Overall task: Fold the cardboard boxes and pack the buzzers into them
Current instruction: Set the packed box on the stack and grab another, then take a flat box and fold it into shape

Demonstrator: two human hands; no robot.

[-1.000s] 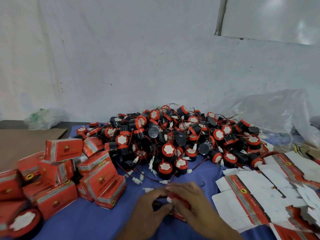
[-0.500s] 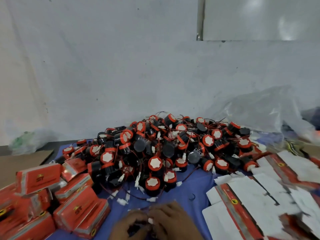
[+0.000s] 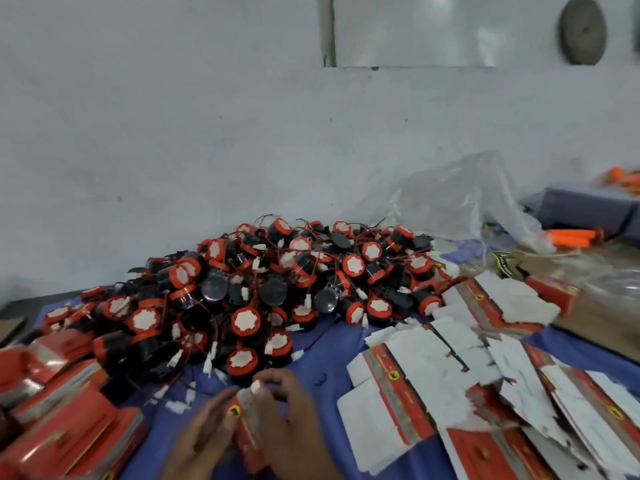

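**While the heap waits, one box is in hand**

Though a stack of closed boxes (image 3: 69, 420) lies at the left, most of the work looks undone. A big pile of loose buzzers (image 3: 263, 292) covers the blue cloth (image 3: 322, 344), and many flat blanks (image 3: 433, 375) lie at the right. Near the front edge, the left hand (image 3: 204, 434) presses fairly straight fingers against a red box (image 3: 247, 434), and the right hand (image 3: 291, 420) curls over its top end.

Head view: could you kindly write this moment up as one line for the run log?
step: closing red box | left hand: presses its side | right hand: pinches its top | buzzer pile: behind | flat cartons: right
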